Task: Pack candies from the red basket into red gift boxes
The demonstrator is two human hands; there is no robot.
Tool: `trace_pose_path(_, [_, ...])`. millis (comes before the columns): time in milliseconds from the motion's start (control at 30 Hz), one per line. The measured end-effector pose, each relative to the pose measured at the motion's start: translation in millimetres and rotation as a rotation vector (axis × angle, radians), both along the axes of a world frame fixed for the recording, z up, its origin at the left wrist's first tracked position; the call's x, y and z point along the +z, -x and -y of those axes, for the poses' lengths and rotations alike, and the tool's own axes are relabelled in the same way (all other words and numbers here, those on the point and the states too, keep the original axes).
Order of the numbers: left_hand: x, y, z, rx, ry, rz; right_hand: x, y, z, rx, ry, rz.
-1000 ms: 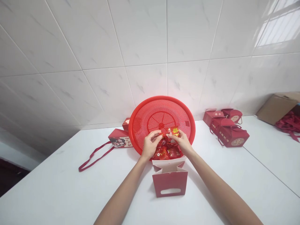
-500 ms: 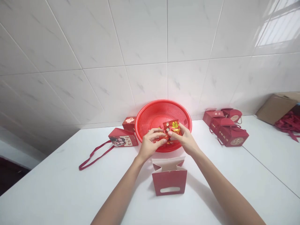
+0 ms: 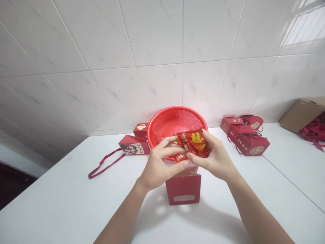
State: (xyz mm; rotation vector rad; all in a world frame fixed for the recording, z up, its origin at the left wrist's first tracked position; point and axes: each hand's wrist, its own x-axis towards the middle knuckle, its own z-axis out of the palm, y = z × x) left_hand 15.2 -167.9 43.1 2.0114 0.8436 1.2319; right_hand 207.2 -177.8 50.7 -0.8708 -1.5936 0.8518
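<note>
Both hands are raised over an open red paper gift box point(image 3: 183, 189) that stands on the white table. Between thumb and fingers, my right hand point(image 3: 215, 156) grips a shiny red candy packet point(image 3: 196, 140) with gold lettering. Close beside it, my left hand point(image 3: 162, 162) is curled, its fingers closed around smaller red candy packets point(image 3: 180, 156), partly hidden by the fingers. Behind the hands sits a red plastic basket point(image 3: 177, 111) with mesh walls; its front and contents are mostly covered by the hands.
Left of the basket lie a red box with a ribbon handle point(image 3: 134, 145) and another red box point(image 3: 141, 129). Several closed red gift boxes point(image 3: 251, 144) stand to the right. A cardboard carton point(image 3: 301, 113) with dark red ribbons point(image 3: 315, 134) is at far right, against the tiled wall point(image 3: 162, 81).
Both hands have come back from the basket, toward me, and now hover above the open gift box. The red packets have moved along with them.
</note>
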Motion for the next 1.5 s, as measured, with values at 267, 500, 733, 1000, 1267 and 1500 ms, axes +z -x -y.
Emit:
trace_pose_path(267, [12.3,13,9,-0.125,-0.151,-0.283,14.4,-13,18,-0.078,-0.158,0.223])
trace_pose_path(500, [12.9,16,14,-0.196,-0.105,-0.421,16.6,-25,19,-0.160,-0.200,0.221])
trace_pose_path(733, [18.2,29,10,-0.179,-0.068,-0.554,17.9,-29,20,-0.159,-0.181,0.211])
trace_pose_path(1000, [12.5,31,-10,-0.097,0.082,-0.564,17.7,-28,11,-0.034,-0.107,0.322])
trace_pose_path(1267, [-0.4,29,-25,-0.057,0.193,-0.414,5.6,-23,-8,0.035,-0.010,0.338])
trace_pose_path(1500, [0.1,29,-28,-0.057,0.304,-0.434,-5.1,-11,-17,0.013,0.079,0.277])
